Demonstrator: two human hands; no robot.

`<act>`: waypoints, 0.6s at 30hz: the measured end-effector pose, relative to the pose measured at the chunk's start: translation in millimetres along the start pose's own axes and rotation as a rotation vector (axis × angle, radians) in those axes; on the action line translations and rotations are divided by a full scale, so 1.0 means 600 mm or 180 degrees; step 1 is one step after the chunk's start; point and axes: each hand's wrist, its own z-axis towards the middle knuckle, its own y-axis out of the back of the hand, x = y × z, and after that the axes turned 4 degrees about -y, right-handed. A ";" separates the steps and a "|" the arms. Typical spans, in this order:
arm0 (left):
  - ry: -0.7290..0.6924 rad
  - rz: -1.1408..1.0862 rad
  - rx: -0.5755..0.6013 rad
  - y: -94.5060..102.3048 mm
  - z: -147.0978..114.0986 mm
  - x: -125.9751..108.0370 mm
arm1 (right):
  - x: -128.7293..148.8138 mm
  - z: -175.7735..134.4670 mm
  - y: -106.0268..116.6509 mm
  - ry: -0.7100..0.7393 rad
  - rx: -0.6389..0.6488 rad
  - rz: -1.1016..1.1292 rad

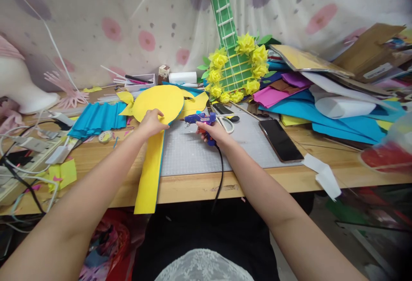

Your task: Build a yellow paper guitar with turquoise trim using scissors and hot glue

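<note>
A yellow paper cutout (pixel 159 98) with a round body, a blue edge and a long strip lies left of middle, the strip reaching past the table's front edge. My left hand (pixel 150 123) is on the lower part of the round body, thumb and fingers curled at it; some fingertips are hidden. My right hand (pixel 210 133) grips a blue hot glue gun (pixel 206 119) by its handle, nozzle pointing left toward the cutout. Its black cord (pixel 221 173) hangs over the table edge. Beneath the gun is a grey cutting mat (pixel 186 156).
Scissors (pixel 228 125) and a black phone (pixel 280 140) lie on the mat. Behind stands a green paper guitar (pixel 236 73) with yellow flowers. Coloured sheets (pixel 322 105) pile up at right. Pleated blue paper (pixel 98 120) and a power strip (pixel 19 173) with cables are at left.
</note>
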 end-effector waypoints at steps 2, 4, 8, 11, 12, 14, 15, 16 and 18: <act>-0.0024 -0.0022 -0.0038 0.000 0.006 0.006 | -0.003 -0.001 -0.010 -0.0016 0.0018 -0.0042; -0.0036 -0.0053 -0.0092 0.001 0.008 0.011 | -0.006 -0.003 -0.022 -0.0060 0.0028 -0.0107; 0.0001 -0.0065 -0.0359 0.005 -0.012 0.015 | -0.009 -0.005 -0.039 -0.0091 0.0029 -0.0225; 0.0167 0.0205 -0.0633 0.011 -0.046 0.012 | -0.009 -0.006 -0.039 -0.0053 0.0002 -0.0201; 0.0220 0.0313 -0.0633 0.012 -0.057 0.010 | -0.008 -0.006 -0.037 -0.0040 -0.0012 -0.0179; 0.0331 0.0474 -0.0374 0.012 -0.077 0.003 | -0.007 -0.007 -0.035 -0.0009 -0.0057 -0.0130; 0.0378 0.0520 -0.0158 0.011 -0.083 0.000 | -0.007 -0.008 -0.034 0.0012 -0.0072 -0.0114; 0.0413 0.0545 0.0066 0.009 -0.087 -0.003 | -0.007 -0.009 -0.034 0.0040 -0.0077 -0.0101; 0.0456 0.0542 0.0337 0.006 -0.088 -0.006 | -0.008 -0.012 -0.034 0.0104 -0.0068 -0.0071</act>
